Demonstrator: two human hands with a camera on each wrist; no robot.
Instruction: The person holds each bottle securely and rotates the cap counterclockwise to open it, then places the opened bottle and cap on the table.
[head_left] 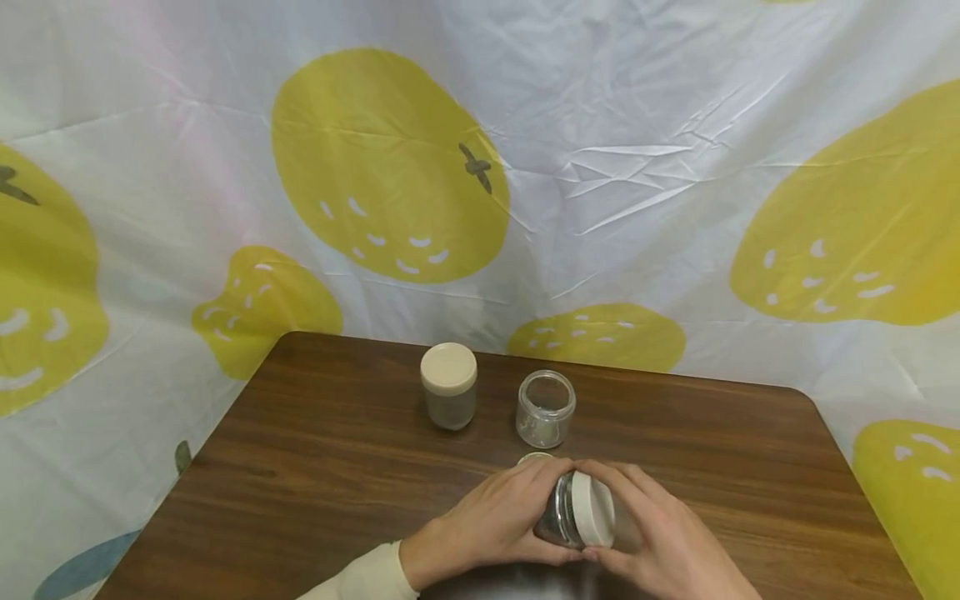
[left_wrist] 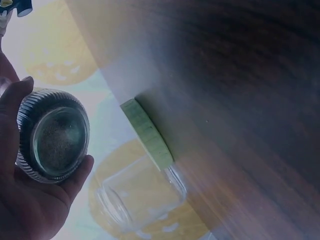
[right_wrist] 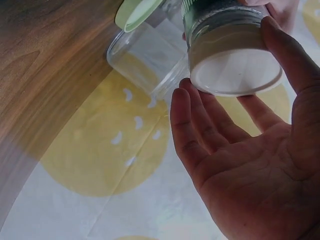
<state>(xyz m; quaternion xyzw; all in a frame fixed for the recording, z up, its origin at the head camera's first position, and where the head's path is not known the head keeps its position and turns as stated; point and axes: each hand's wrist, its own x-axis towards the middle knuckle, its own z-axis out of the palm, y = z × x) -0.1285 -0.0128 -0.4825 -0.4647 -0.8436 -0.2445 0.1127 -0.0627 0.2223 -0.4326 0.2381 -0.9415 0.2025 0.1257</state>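
Note:
Over the front of the table, my left hand grips a small clear jar by its body, thumb and fingers on opposite sides. The jar is tilted on its side with its cream lid toward the right. My right hand holds that lid, thumb on one edge and fingertips around the other. In the left wrist view the jar's round ribbed base faces the camera. The right wrist view shows the lid's flat top between thumb and fingers, with the palm away from it.
Beyond the hands stands a lidless clear jar. Left of it is another jar wearing a cream lid. A light green lid lies on the wooden table, mostly behind my left hand in the head view. Fruit-patterned cloth hangs behind.

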